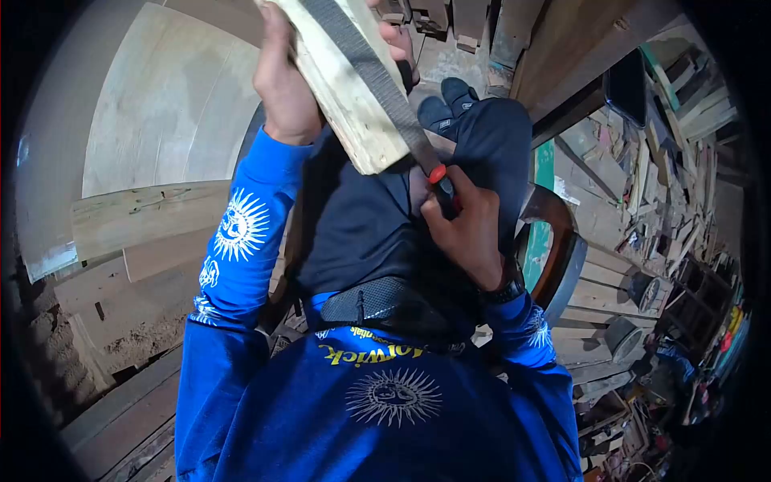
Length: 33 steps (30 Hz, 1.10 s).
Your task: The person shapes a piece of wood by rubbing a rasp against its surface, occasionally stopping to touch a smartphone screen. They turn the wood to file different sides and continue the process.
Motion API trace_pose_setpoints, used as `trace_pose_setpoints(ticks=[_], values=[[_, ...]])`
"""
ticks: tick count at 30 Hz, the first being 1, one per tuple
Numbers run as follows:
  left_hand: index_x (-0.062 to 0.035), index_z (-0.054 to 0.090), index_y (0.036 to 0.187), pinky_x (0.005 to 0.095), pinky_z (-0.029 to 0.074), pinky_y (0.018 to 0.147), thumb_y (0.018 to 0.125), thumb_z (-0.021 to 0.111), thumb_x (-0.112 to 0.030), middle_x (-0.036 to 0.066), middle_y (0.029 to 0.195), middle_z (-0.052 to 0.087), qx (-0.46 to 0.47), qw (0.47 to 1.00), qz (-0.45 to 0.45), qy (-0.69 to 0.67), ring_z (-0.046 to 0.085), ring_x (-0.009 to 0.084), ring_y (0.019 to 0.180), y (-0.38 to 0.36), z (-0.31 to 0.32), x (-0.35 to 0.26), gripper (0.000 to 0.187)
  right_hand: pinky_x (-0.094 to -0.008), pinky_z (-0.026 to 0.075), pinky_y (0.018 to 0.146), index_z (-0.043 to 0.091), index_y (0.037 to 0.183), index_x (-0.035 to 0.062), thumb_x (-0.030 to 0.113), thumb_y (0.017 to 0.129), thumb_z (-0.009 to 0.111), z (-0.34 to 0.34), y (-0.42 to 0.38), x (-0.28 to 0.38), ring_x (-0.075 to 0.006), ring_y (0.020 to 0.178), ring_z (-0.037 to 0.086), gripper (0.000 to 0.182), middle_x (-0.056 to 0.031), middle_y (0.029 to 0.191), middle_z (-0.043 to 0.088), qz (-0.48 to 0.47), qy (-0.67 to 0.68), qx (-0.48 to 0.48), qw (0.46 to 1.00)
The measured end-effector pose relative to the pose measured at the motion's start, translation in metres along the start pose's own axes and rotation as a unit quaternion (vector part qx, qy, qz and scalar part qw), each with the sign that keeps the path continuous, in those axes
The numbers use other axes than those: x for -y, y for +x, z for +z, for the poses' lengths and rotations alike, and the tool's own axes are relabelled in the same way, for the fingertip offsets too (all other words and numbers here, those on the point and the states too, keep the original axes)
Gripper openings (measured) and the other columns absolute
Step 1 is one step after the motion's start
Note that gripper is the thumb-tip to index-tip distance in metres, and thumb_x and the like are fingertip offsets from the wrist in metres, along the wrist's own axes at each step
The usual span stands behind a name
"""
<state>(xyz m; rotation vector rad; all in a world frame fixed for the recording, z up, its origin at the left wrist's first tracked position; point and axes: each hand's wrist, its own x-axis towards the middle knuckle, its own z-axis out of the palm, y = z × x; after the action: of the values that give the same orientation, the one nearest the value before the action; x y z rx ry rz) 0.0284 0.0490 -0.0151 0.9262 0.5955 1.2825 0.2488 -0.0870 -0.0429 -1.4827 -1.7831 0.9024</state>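
My left hand [287, 92] is closed round the left side of a pale wooden block [341, 96], which it holds slanted above my lap. Lying along the block's face is a long grey file [373, 76] with a dark handle and a red ring at its base. The fingers of my right hand [467, 229] are wrapped round that handle, just beyond the block's lower end. At the block's upper right edge some fingertips [393, 40] show; whose they are is hard to tell.
Broad pale boards [161, 104] lean at the left. A curved brown wooden piece [558, 249] stands beside my right forearm. Wood scraps [634, 169] lie heaped at the right, near a dark phone-like object [626, 98]. Dark shoes [448, 104] show at top centre.
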Motion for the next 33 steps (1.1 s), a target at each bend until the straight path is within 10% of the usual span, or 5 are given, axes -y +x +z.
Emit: trace_pose_setpoints(ticks=[3,8,13,18,33], values=[[0.0075,0.050,0.139,0.0515,0.060,0.083,0.102,0.027,-0.071,0.026,0.110,0.069,-0.006,0.980,0.018,-0.197,0.072,0.0414,0.092,-0.006,0.044,-0.012,0.090,-0.0399,0.043,0.049,0.066,0.099,0.0038,0.015,0.080,0.071,0.001,0.000,-0.002,-0.0318,0.050,0.059,0.023,-0.0129,0.056,0.050,0.013,0.009,-0.015,1.000],[0.0064,0.051,0.138,0.0497,0.061,0.082,0.101,0.029,-0.073,0.023,0.110,0.070,-0.103,0.993,0.051,-0.003,0.072,0.0378,0.096,0.000,-0.005,-0.006,0.090,-0.0395,0.042,0.049,0.066,0.099,0.0033,0.014,0.080,0.072,0.001,-0.001,-0.006,-0.0310,0.048,0.057,0.023,-0.0127,0.056,0.050,0.011,-0.008,-0.003,1.000],[0.0048,0.051,0.136,0.0481,0.061,0.080,0.105,0.027,-0.066,0.025,0.107,0.070,-0.043,0.987,0.026,-0.155,0.072,0.0397,0.088,-0.007,0.039,-0.009,0.081,-0.0387,0.042,0.049,0.066,0.099,0.0035,0.013,0.080,0.071,0.000,0.002,0.003,-0.0306,0.048,0.057,0.022,-0.0130,0.055,0.050,0.027,0.012,-0.001,1.000],[0.0086,0.057,0.130,0.0426,0.062,0.077,0.102,0.026,-0.072,0.021,0.098,0.072,-0.120,0.991,0.055,0.014,0.074,0.0328,0.084,0.003,0.007,-0.010,0.091,-0.0395,0.041,0.049,0.066,0.101,0.0043,0.013,0.080,0.071,-0.002,0.001,0.000,-0.0320,0.048,0.057,0.023,-0.0152,0.056,0.049,0.026,-0.007,0.002,1.000],[0.0089,0.053,0.132,0.0443,0.062,0.076,0.104,0.024,-0.067,0.026,0.099,0.071,-0.090,0.993,-0.013,-0.077,0.074,0.0368,0.085,-0.001,0.025,-0.008,0.086,-0.0400,0.041,0.049,0.066,0.097,0.0037,0.012,0.080,0.070,0.004,0.000,0.003,-0.0311,0.047,0.053,0.020,-0.0157,0.057,0.051,0.006,0.000,0.005,1.000]])
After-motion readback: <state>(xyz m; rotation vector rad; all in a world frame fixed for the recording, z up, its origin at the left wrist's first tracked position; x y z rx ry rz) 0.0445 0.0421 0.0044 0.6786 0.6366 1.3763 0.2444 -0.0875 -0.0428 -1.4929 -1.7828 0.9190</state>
